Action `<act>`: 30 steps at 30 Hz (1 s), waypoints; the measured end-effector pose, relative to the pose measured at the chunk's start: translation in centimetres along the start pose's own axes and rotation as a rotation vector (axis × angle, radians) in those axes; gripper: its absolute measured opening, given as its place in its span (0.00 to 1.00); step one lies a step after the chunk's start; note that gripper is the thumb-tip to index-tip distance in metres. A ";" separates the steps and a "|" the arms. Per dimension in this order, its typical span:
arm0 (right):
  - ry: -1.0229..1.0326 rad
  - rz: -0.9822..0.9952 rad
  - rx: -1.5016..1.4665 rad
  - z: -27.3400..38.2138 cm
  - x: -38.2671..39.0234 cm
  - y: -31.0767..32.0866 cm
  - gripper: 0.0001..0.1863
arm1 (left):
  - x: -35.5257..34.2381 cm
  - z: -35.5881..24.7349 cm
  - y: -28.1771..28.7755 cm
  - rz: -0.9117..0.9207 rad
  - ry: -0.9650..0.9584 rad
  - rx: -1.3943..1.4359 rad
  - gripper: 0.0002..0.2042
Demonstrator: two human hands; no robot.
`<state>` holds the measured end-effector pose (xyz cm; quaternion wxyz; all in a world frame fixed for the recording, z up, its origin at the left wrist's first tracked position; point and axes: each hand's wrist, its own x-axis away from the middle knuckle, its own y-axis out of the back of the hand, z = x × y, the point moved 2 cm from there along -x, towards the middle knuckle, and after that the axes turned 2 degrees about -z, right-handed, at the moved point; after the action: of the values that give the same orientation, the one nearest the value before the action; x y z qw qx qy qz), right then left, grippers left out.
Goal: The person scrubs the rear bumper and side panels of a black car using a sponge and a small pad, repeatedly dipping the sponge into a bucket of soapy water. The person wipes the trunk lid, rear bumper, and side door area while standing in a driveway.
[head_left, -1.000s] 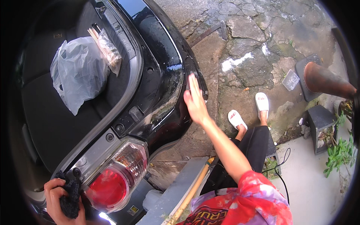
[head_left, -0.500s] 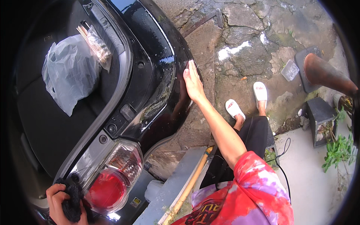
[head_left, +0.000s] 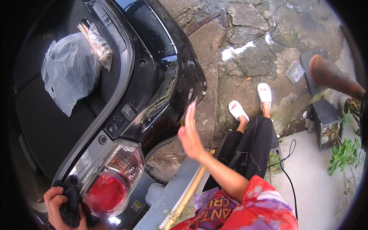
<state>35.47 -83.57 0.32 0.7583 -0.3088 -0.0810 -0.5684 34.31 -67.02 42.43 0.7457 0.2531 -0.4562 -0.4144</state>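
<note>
L hand (head_left: pixel 57 205) clamped on black cloth (head_left: pixel 71 207) beside red tail light (head_left: pixel 105 184), partly cut off at frame edge. R hand (head_left: pixel 190 134) blurred, fingers together, open, just off black bumper (head_left: pixel 168 96).

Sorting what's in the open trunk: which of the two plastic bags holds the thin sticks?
The small clear bag against the trunk's rim; the larger crumpled bag beside it is cloudy grey.
</note>
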 end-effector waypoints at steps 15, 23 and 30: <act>0.431 0.154 0.313 4.8 -2.0 0.7 0.56 | 1.0 0.2 -0.2 -0.037 -0.006 -0.066 0.20; 0.256 0.057 0.260 5.1 -6.6 0.8 0.53 | 2.0 0.8 -1.0 -0.056 0.071 -0.050 0.24; 0.058 -0.004 0.194 0.3 -14.4 4.7 0.45 | 1.2 0.5 -1.1 -0.080 0.037 -0.053 0.24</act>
<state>34.94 -70.96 -7.97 0.7854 -0.2174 -0.1143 -0.5682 33.74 -68.63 42.38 0.7432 0.2590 -0.4209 -0.4510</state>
